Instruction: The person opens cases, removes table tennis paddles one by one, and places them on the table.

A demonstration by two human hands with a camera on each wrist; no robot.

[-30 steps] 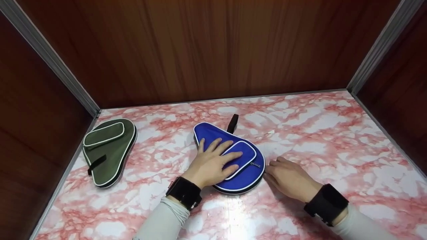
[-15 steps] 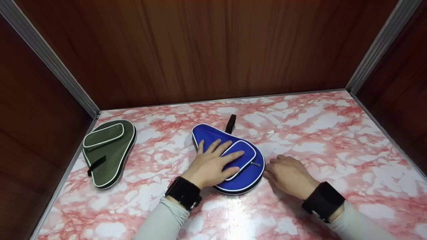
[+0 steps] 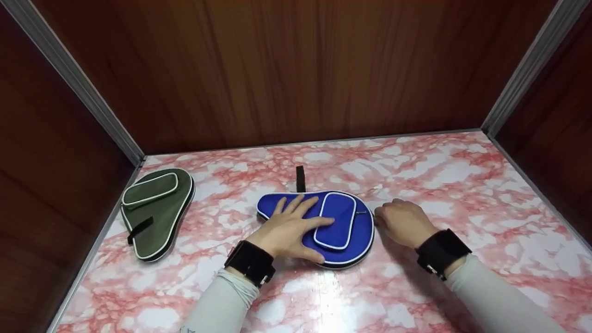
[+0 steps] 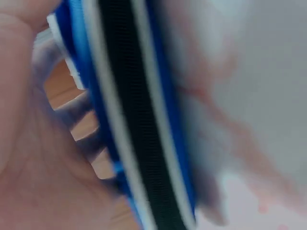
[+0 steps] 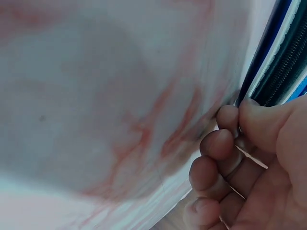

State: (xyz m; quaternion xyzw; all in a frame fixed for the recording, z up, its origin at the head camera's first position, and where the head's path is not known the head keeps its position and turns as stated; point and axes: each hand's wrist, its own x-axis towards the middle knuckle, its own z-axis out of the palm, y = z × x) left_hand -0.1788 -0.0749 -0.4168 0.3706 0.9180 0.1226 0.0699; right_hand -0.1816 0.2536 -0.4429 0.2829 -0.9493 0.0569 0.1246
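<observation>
- Centre of the head frame, slightly right: blue case (image 3: pixel 362 231) lying on the red-and-white marbled tabletop (image 3: pixel 444 185), narrow end to frame left, round end to frame right.
- Left hand (image 3: pixel 289 231): fingers spread, resting on top of the blue case, not grasping. Index fingertip on the white-piped pocket (image 3: pixel 335 233).
- Right hand (image 3: pixel 402 223): fingers curled at the round end. Right wrist view has thumb and index pinching at the case edge, right by the zipper (image 5: pixel 290 60); can't tell if a pull tab is between them.
- Black strap (image 3: pixel 300 179) sticks up-frame from the blue case's far edge.
- Frame left: green case (image 3: pixel 164 215), well apart, round end toward the top, own black strap (image 3: pixel 141 228) lying across its narrow part.
- Top of frame: brown wood-grain panel (image 3: pixel 296 69).
</observation>
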